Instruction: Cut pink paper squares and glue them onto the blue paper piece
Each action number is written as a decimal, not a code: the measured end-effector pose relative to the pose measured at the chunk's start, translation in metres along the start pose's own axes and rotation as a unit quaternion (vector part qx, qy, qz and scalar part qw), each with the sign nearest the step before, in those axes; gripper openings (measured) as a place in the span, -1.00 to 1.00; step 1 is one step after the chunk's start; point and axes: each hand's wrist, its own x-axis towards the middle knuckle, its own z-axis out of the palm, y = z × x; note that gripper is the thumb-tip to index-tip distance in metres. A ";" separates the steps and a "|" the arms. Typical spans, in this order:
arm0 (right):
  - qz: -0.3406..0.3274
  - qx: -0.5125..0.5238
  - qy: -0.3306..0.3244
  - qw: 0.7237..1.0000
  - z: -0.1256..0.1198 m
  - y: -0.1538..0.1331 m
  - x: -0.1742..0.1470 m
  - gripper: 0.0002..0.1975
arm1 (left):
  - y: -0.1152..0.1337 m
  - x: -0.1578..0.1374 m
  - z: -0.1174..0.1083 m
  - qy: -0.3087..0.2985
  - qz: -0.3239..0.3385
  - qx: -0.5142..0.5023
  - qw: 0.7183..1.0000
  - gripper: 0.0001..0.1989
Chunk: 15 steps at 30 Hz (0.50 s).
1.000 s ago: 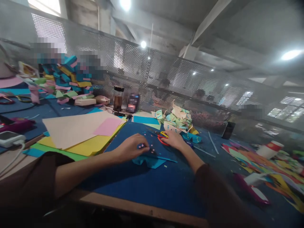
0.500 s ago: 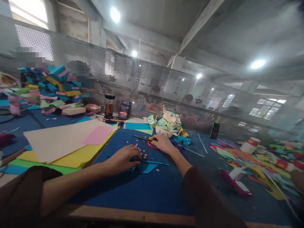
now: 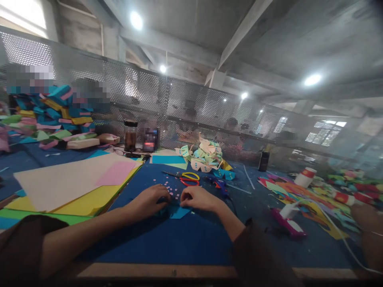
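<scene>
A folded piece of blue paper [image 3: 180, 213] lies on the blue table in front of me, between my hands. My left hand [image 3: 153, 200] is curled over its left end, fingers closed on the paper. The fingers of my right hand [image 3: 198, 198] pinch its upper right edge. Just beyond my hands lie scissors [image 3: 190, 182] with one yellow and one red handle loop, their blades pointing left. Small pink paper bits [image 3: 171, 190] are scattered past my fingertips. A blue glue gun [image 3: 220, 185] lies to the right of the scissors.
Large paper sheets [image 3: 68, 181] are stacked at left. Behind the scissors sits a heap of dotted paper pieces [image 3: 206, 155]. A jar [image 3: 130, 135] stands before the perforated metal screen [image 3: 176, 107]. At right are coloured paper cut-outs [image 3: 287, 185], a purple device [image 3: 287, 225] and another person's arm [image 3: 369, 231].
My right hand has left the scissors, which now lie on the table, and has come back toward me to the blue paper. My left hand stays at the paper. The view has shifted slightly.
</scene>
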 end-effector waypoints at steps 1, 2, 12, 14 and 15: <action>0.000 -0.001 0.003 1.000 0.001 0.000 0.000 -0.89 | 0.001 0.000 -0.001 0.002 -0.009 -0.002 1.000 -0.79; -0.001 -0.004 0.006 1.000 0.001 0.000 0.000 -0.89 | 0.002 0.000 -0.001 0.004 -0.018 -0.004 1.000 -0.79; -0.017 -0.045 0.061 0.997 0.003 -0.009 -0.002 -0.96 | -0.002 0.001 0.000 0.013 -0.037 0.006 0.999 -0.79; -0.020 -0.046 0.075 0.996 0.002 -0.010 -0.003 -0.97 | -0.002 0.002 -0.001 0.010 -0.037 0.011 0.999 -0.79; -0.022 -0.045 0.082 0.995 0.002 -0.011 -0.004 -0.98 | -0.002 0.002 -0.001 0.011 -0.039 0.014 0.999 -0.79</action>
